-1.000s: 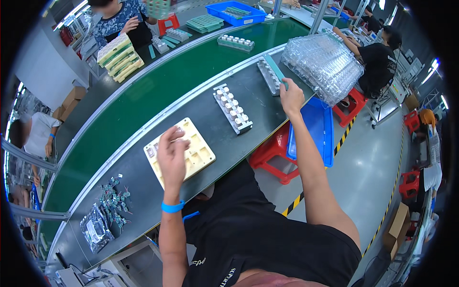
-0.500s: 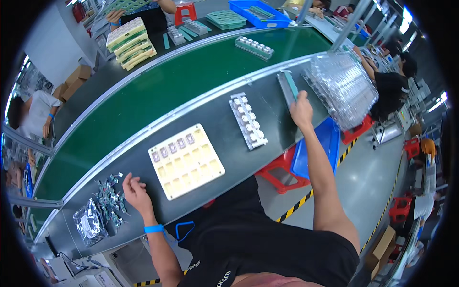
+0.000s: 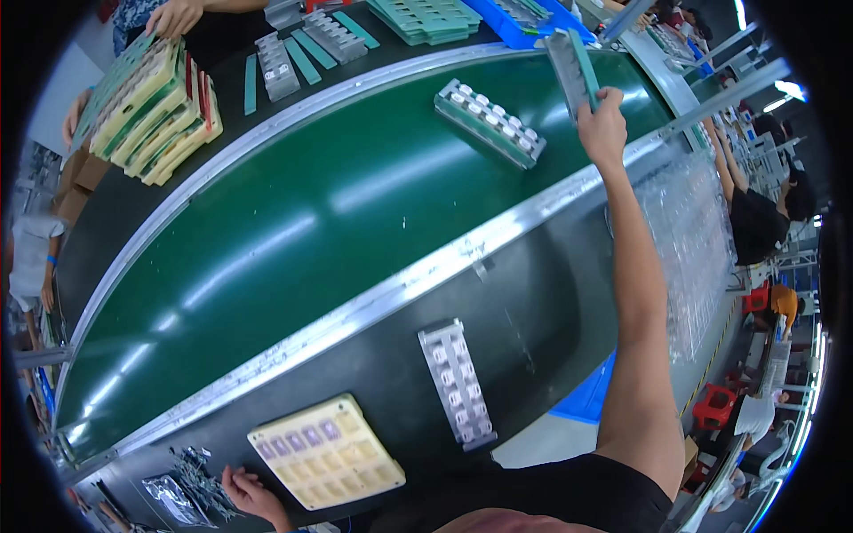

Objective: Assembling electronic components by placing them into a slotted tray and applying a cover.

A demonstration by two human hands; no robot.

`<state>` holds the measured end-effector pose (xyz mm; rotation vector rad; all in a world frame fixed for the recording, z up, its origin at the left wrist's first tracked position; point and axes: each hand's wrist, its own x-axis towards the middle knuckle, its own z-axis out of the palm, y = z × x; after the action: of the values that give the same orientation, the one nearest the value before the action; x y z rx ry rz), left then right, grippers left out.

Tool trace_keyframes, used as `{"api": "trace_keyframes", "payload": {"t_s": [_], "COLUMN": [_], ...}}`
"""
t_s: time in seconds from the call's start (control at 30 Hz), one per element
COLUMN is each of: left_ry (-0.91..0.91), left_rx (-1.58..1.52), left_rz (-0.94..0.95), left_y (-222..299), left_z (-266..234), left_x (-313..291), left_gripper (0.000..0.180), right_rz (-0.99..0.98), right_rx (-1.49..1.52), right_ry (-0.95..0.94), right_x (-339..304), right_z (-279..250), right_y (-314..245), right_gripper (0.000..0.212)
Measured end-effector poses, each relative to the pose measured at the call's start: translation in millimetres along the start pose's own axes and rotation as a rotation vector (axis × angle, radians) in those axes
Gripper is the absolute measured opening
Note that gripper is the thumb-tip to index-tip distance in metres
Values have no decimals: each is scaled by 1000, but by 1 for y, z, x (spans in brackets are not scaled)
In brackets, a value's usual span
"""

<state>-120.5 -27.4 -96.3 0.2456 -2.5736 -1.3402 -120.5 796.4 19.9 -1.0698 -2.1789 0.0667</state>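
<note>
My right hand (image 3: pixel 604 133) grips the near end of a long grey holder with a green strip (image 3: pixel 576 75) along it, held out over the far right of the green conveyor belt. At the lower left rests my left hand (image 3: pixel 251 499), its fingers loosely apart with nothing in them. Beside it lies a cream tray (image 3: pixel 355 457) with rows of pockets; one row holds several small greyish-purple parts (image 3: pixel 300 441). On its other side are a heap of small wired parts (image 3: pixel 200 480) and a silvery bag (image 3: pixel 175 500). A grey holder with white round pieces (image 3: pixel 457 384) lies right of the tray.
Another filled holder (image 3: pixel 490 123) sits on the green belt (image 3: pixel 355 195). A metal rail (image 3: pixel 426 265) divides belt from bench. Clear plastic trays (image 3: pixel 684 249) are stacked at right. Across the belt, a co-worker's hands (image 3: pixel 173 18) touch stacked cream trays (image 3: pixel 164 115).
My right hand has carried the grey holder and green strip from the bench out over the belt. The view has shifted forward. Across the belt, a co-worker's hands have come to the tray stack.
</note>
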Motion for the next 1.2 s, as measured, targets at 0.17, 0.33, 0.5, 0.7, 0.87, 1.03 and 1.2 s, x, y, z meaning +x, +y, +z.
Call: {"api": "trace_keyframes", "payload": {"t_s": [0.17,0.33,0.5,0.7,0.87,1.03,1.2], "left_ry": [92,84,111,145,125,132,85], "left_rx": [2,165,130,186,219,188,183], "left_rz": [-9,-38,-39,-55,1,-11,-51], "left_y": [-30,-14,-16,22,24,18,16], "left_z": [-12,-9,-2,10,9,7,3], "left_x": [3,-1,-1,-4,-7,-9,-8], "left_gripper": [23,21,22,22,23,23,21], "right_rz": [50,3,-137,-728,-830,-313,-523], "right_rx": [-82,-137,-348,-27,398,-283,-332], "right_ry": [23,-82,-67,152,79,-350,-330], "right_x": [106,193,240,175,107,110,117], "right_z": [109,145,182,190,225,250,255], "right_y": [0,-7,17,-82,-171,-188,-189], "right_gripper": [38,41,65,55,52,67,43]}}
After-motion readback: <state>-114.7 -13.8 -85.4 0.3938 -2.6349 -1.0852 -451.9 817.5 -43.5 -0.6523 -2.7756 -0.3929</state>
